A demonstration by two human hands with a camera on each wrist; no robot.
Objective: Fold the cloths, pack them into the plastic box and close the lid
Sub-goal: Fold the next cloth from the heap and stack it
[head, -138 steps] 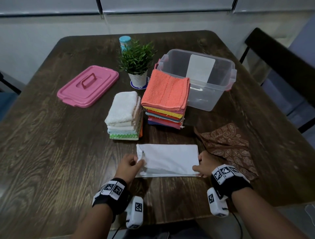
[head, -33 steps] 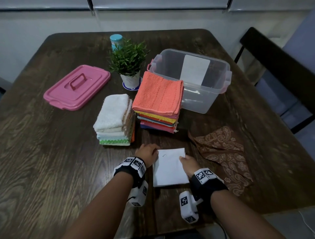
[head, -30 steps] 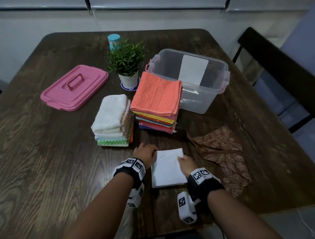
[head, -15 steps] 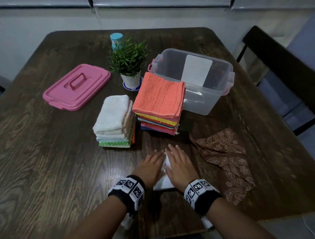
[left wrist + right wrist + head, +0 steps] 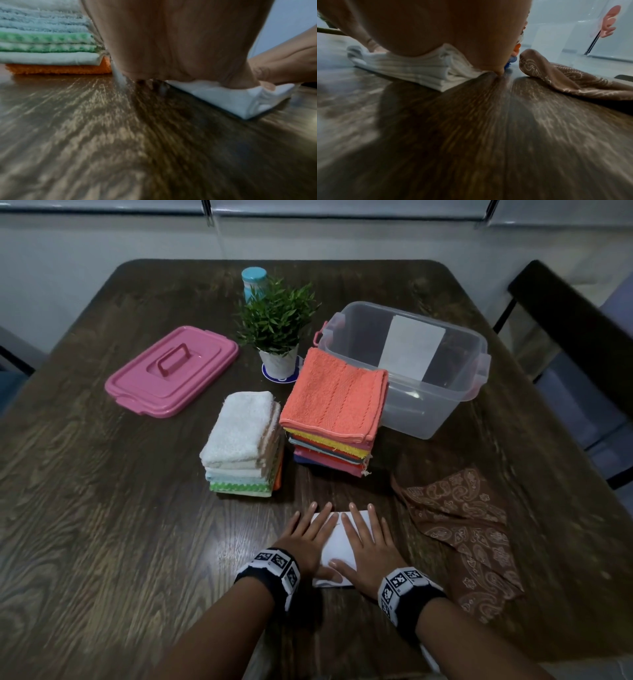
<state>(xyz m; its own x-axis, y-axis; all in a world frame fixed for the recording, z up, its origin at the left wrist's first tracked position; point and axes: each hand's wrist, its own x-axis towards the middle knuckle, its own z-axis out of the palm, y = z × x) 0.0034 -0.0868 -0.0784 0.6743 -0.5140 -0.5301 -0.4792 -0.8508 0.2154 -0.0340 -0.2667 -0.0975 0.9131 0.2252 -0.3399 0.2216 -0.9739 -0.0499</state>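
A folded white cloth [image 5: 337, 542] lies on the dark wooden table near its front edge. My left hand [image 5: 305, 537] and right hand [image 5: 366, 537] press flat on it side by side, fingers straight. The wrist views show the white cloth [image 5: 240, 98] [image 5: 412, 70] in several layers under my palms. Behind it stand a pale towel stack [image 5: 243, 440] and a colourful stack topped by an orange towel [image 5: 337, 395]. The clear plastic box [image 5: 428, 402] stands open at the back right. Its pink lid [image 5: 171, 371] lies at the back left.
An unfolded brown paisley cloth [image 5: 462, 529] lies right of my hands, also seen as the paisley cloth [image 5: 565, 78]. A potted plant [image 5: 277, 326] and a teal-capped bottle [image 5: 254, 280] stand behind the stacks. A dark chair [image 5: 575, 337] stands at the table's right.
The white cloth was folded from a long strip into a small rectangle. Both hands then went from holding its edges to lying flat on it, spreading slightly apart.
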